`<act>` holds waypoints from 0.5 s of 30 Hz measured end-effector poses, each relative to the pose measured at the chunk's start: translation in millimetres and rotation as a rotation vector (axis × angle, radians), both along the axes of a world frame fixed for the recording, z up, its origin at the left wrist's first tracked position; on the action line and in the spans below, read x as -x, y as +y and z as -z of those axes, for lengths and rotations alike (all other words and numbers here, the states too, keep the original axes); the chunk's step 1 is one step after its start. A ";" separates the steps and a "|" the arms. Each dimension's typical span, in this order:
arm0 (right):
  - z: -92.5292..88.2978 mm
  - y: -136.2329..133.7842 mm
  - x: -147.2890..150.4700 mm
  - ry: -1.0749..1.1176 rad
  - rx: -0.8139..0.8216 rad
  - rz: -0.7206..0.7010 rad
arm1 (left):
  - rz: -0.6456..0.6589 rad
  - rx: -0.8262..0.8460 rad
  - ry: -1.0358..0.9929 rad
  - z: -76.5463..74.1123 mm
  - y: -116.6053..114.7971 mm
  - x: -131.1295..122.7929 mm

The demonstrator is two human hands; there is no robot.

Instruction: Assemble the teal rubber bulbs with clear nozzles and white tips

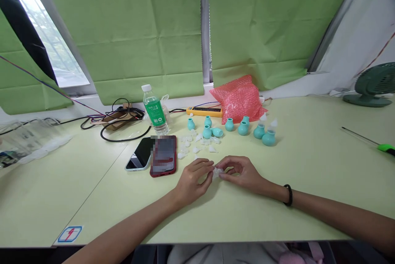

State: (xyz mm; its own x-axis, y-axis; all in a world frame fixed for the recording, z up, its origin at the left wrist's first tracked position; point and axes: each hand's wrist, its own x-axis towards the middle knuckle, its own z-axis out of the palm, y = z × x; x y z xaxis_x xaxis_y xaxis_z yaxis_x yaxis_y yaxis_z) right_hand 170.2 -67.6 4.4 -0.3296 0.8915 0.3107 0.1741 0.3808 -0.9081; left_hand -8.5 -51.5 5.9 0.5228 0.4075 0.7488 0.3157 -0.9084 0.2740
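My left hand [194, 178] and my right hand [239, 172] meet at the middle of the pale green table [92, 181]. Together their fingertips pinch a small clear plastic piece [217, 172] just above the tabletop. Right behind the hands lies a scatter of several similar clear plastic pieces [197, 142]. Further back stands a row of several teal rubber bulbs [243, 128], one lying on its side, two at the right end with clear tips fitted. A black band sits on my right wrist.
Two phones [154, 155] lie left of the hands, a green-labelled water bottle [155, 110] behind them. A pink bubble-wrap bag [239, 97], a yellow power strip [203, 110], tangled cables [120, 120], a fan [372, 85] and a green-handled screwdriver [382, 146] also sit around.
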 end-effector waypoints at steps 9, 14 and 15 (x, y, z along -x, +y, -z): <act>3.5 0.0 0.2 0.005 0.003 -0.001 | -0.074 -0.289 0.257 -0.5 -4.6 1.8; 2.4 -0.3 -1.1 0.022 -0.022 -0.002 | 0.048 0.371 0.039 -8.6 -7.7 1.0; 1.0 -0.8 -1.2 0.027 -0.036 -0.009 | 0.048 0.538 -0.028 -9.8 -7.6 0.2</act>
State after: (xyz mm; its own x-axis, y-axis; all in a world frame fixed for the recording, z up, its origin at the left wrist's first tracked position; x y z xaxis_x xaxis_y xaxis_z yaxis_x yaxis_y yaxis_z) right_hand 171.4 -68.5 3.4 -0.3285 0.8767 0.3514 0.1464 0.4149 -0.8980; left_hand -8.7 -59.1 15.7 0.5328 0.7134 0.4552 0.2632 -0.6509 0.7120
